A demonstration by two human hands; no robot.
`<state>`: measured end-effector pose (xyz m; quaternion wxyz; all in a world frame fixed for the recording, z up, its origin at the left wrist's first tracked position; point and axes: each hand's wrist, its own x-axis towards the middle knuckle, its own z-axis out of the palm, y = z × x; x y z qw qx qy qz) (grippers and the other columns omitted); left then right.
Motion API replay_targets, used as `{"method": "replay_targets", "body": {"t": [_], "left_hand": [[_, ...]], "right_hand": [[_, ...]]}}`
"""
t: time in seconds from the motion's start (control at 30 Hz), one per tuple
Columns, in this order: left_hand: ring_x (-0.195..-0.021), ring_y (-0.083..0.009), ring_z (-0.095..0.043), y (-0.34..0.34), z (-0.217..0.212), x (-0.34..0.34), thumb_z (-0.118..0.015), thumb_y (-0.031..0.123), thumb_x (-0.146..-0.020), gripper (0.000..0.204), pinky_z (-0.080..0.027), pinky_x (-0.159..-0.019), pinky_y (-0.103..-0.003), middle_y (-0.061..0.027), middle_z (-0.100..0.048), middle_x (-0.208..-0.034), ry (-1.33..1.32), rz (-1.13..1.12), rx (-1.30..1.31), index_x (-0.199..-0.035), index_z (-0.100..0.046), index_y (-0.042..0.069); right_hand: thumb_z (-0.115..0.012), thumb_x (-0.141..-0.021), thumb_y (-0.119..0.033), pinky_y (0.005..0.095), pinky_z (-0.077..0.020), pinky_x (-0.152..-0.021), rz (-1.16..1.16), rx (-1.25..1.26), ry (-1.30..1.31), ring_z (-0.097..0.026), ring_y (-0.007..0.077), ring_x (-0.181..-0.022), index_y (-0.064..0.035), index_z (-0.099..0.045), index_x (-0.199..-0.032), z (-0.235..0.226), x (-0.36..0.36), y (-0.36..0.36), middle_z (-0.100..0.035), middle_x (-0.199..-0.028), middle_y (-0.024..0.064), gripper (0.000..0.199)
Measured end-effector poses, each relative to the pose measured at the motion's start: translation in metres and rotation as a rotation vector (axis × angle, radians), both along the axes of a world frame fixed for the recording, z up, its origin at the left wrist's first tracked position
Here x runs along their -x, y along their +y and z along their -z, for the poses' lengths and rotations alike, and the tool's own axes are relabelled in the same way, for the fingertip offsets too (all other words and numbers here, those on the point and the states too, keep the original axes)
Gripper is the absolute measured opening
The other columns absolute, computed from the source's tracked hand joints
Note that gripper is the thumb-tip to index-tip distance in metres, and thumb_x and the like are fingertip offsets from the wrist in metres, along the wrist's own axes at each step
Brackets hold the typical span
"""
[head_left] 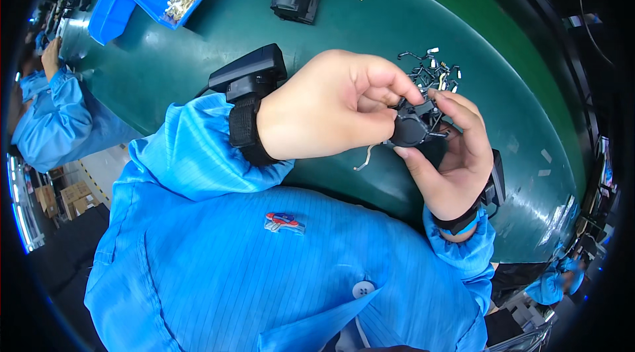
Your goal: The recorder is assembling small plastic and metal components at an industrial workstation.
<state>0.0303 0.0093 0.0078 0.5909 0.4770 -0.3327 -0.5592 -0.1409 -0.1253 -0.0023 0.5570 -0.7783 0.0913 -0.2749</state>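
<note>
Green table (370,28); black part (410,131) faces camera, axis unclear.

Garment: bright blue, lightly sheened fabric smock (225,266) with fine dark pinstripes; long loose left sleeve (192,147) and right sleeve (466,263), both gathered at the cuffs. Chest: small embroidered-looking red, blue and white patch (284,222); round pale four-hole button (363,290); pointed blue collar flap (317,327). Left wrist: broad black woven strap (243,126) bearing a black boxy module (250,69). Right wrist: black band (460,221) and black housing (496,176), partly hidden. Left hand (327,106) and right hand (462,157): bare.
</note>
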Motion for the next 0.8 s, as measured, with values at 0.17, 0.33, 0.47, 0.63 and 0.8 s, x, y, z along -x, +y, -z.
{"method": "replay_targets", "body": {"t": [0.17,0.33,0.47,0.63,0.8], "left_hand": [[-0.09,-0.0089,-0.065,0.002,-0.004,0.002,-0.058,-0.005,-0.086,0.03,-0.053,-0.081,-0.027,-0.007,-0.069,-0.095,-0.646,0.013,0.052,-0.116,-0.058,-0.002],[-0.083,-0.0107,-0.065,0.001,-0.012,0.006,-0.069,0.005,-0.088,0.042,-0.053,-0.078,-0.027,-0.0069,-0.068,-0.101,-0.515,0.011,0.092,-0.126,-0.052,-0.001],[-0.081,-0.0133,-0.065,-0.007,-0.023,-0.005,-0.076,0.005,-0.081,0.039,-0.055,-0.072,-0.028,-0.0102,-0.063,-0.113,-0.826,-0.063,0.158,-0.117,-0.059,0.001],[-0.066,-0.0158,-0.062,-0.064,-0.058,-0.093,-0.075,0.012,-0.074,0.035,-0.051,-0.062,-0.029,-0.0099,-0.061,-0.101,-1.514,-0.398,0.138,-0.107,-0.069,0.004],[-0.096,-0.0276,-0.065,-0.105,-0.044,-0.174,-0.074,0.017,-0.075,0.04,-0.051,-0.087,-0.037,-0.0141,-0.064,-0.107,-1.764,-0.421,-0.104,-0.111,-0.067,0.003]], "right_hand": [[-0.085,-0.061,-0.003,0.0352,-0.0491,-0.085,0.102,0.335,0.044,-0.062,0.0279,-0.099,-0.0022,-0.062,-0.114,-0.007,-0.001,0.0,-0.064,-0.11,0.0136,0.058],[-0.085,-0.061,-0.005,0.032,-0.0513,-0.073,0.207,0.285,0.032,-0.062,0.0261,-0.096,-0.0044,-0.063,-0.113,-0.006,0.003,0.003,-0.064,-0.109,0.0123,0.057],[-0.087,-0.06,-0.01,0.0418,-0.0458,-0.097,0.201,0.406,0.017,-0.058,0.0355,-0.114,-0.0032,-0.059,-0.126,0.0,-0.002,-0.001,-0.06,-0.127,0.0176,0.072],[-0.083,-0.067,-0.016,0.0492,-0.0313,-0.11,0.305,0.43,-0.023,-0.034,0.0441,-0.137,-0.0069,-0.043,-0.144,-0.006,-0.001,-0.006,-0.029,-0.154,0.0234,0.087],[-0.078,-0.071,-0.015,0.052,-0.0253,-0.113,0.355,0.537,0.027,-0.024,0.0456,-0.141,-0.0092,-0.044,-0.144,-0.005,-0.001,-0.017,-0.028,-0.154,0.023,0.081]]}}
